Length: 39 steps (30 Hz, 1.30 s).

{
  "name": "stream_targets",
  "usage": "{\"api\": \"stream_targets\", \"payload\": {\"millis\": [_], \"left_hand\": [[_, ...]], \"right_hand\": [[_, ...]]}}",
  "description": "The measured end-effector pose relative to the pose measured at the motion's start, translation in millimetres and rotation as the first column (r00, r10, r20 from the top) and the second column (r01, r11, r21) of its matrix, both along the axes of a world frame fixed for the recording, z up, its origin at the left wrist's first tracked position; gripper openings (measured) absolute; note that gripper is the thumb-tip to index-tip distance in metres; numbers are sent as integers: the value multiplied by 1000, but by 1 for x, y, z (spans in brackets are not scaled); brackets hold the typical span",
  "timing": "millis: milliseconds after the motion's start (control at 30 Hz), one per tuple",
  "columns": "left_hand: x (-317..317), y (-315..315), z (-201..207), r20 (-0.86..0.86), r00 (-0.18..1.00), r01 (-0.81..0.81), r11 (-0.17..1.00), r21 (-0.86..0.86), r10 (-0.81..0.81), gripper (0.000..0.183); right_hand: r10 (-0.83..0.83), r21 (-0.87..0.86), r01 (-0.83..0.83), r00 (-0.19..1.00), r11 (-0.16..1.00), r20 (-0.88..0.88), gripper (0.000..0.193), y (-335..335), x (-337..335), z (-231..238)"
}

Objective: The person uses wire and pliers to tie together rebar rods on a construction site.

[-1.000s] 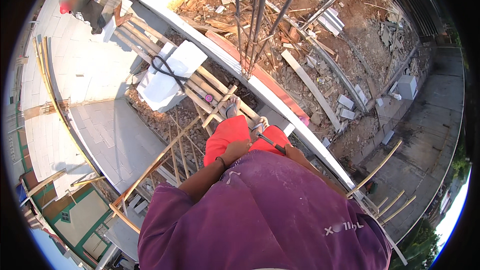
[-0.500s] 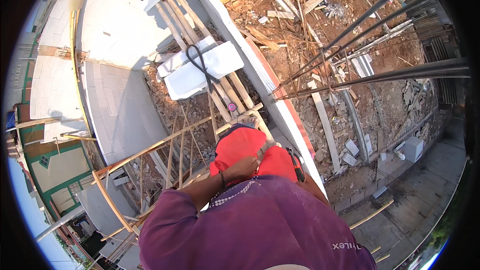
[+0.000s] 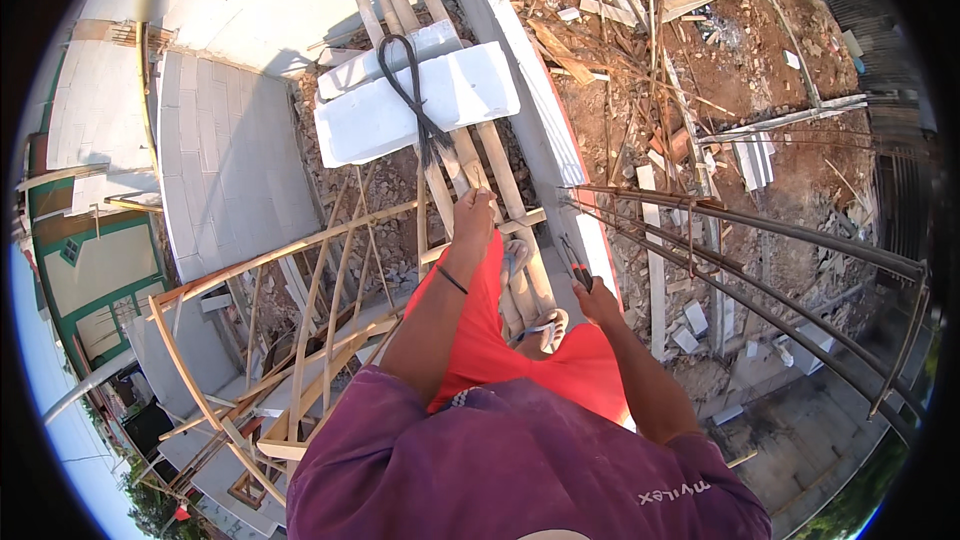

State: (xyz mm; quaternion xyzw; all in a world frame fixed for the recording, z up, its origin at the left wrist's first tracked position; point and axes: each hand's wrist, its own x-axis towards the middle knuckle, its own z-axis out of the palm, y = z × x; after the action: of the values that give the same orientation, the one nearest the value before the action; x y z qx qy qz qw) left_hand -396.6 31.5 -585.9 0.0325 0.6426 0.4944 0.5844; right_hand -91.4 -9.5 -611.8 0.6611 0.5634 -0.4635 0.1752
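Observation:
My left hand [image 3: 477, 208] reaches forward over the bamboo poles, its fingers pinched together. What it pinches, if anything, is too small to make out. Just beyond it, a looped bundle of black wire [image 3: 408, 80] lies across a white block [image 3: 420, 105] resting on the poles. On the other side, my right hand [image 3: 597, 298] grips a pair of pincers [image 3: 577, 265] by the dark handles, beside the wall top. The tool points away from me, toward the reinforcing bars.
Bamboo poles [image 3: 492, 155] run ahead under my sandalled feet [image 3: 545, 332]. A wall [image 3: 545, 120] borders them at right. Long steel reinforcing bars [image 3: 790, 240] jut across the right side. Lashed bamboo scaffolding [image 3: 300, 260] stands at left; rubble and planks [image 3: 700, 0] lie beyond the wall.
My left hand has moved forward from my lap toward the wire bundle. My right hand has come out to the right with the pincers. Another person's foot at the far end is out of view.

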Motion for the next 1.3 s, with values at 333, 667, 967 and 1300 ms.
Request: {"api": "stream_targets", "payload": {"millis": [333, 667, 967, 1300], "left_hand": [[-34, 22, -91, -42, 947, -314, 944, 101, 319, 22], [-48, 28, -69, -163, 914, -309, 898, 313, 371, 29], [-42, 14, -57, -147, 919, -282, 870, 404, 366, 30], [-35, 5, -56, -180, 938, -171, 848, 502, 296, 33]], "right_hand": [[148, 52, -149, 989, 988, 19, 70, 39, -82, -167], [426, 371, -402, 905, 837, 18, 59, 70, -152, -289], [509, 694, -339, 859, 635, -46, 52, 84, -189, -374], [542, 563, -475, 838, 676, 57, 55, 80, -195, -393]]}}
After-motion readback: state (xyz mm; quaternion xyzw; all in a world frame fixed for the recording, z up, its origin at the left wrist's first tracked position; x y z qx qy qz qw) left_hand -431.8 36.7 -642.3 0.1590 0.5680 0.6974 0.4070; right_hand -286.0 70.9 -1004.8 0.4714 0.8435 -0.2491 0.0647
